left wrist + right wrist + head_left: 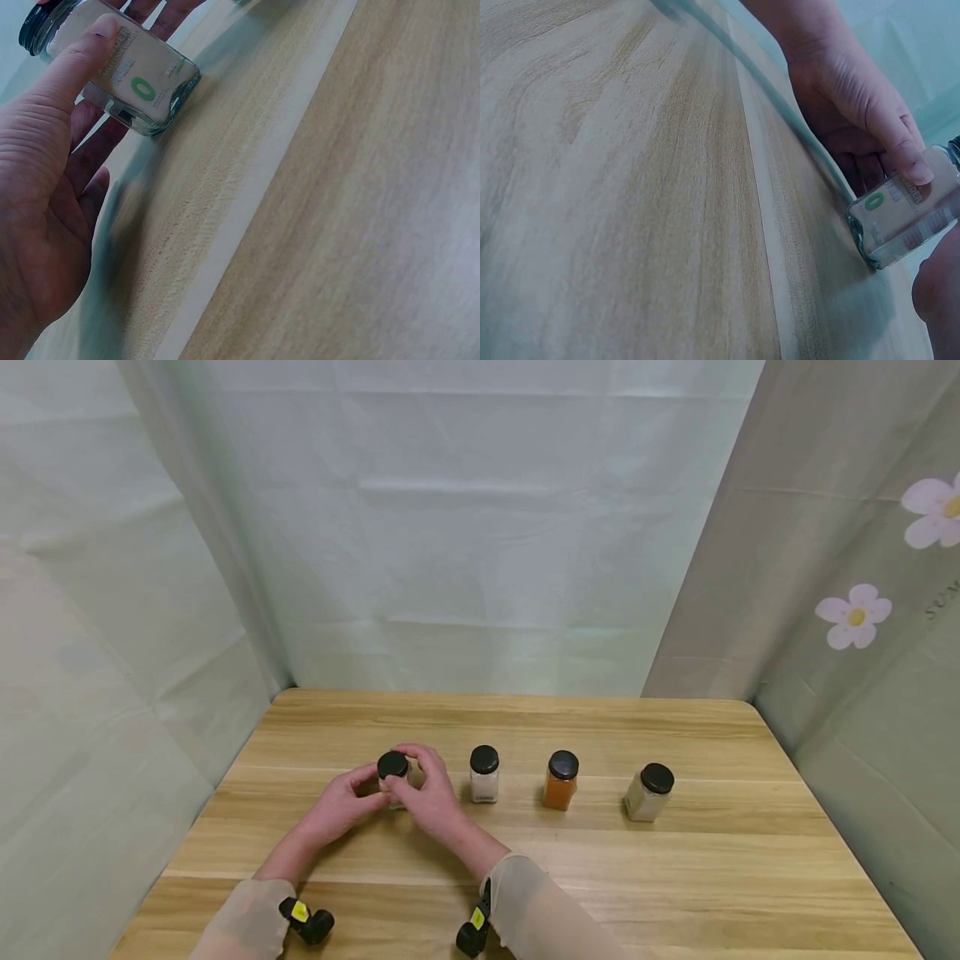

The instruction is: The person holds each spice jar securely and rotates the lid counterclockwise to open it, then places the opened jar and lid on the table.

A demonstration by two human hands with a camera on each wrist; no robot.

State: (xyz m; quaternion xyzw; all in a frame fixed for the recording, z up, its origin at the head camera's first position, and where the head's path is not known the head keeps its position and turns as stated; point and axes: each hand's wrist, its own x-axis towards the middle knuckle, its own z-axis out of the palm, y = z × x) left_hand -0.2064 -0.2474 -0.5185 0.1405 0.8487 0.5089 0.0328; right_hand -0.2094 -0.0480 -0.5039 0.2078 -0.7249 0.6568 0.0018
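At the left end of a row of spice jars stands a square glass spice jar [112,82] with a black lid [392,764] and pale powder inside. My left hand [341,807] grips its body, thumb across the label and fingers behind, as the left wrist view shows. My right hand [435,800] reaches round the same jar from the right at lid height, thumb in front and a finger behind the lid. In the right wrist view that hand [941,289] shows only in part at the edge. The jar's base is close against the wooden table [600,893].
To the right, spaced along the table, are a jar of whitish contents [484,783], one of orange powder [558,789] and one of beige powder [643,802], all black-lidded. Pale curtains [480,543] hang behind and at both sides.
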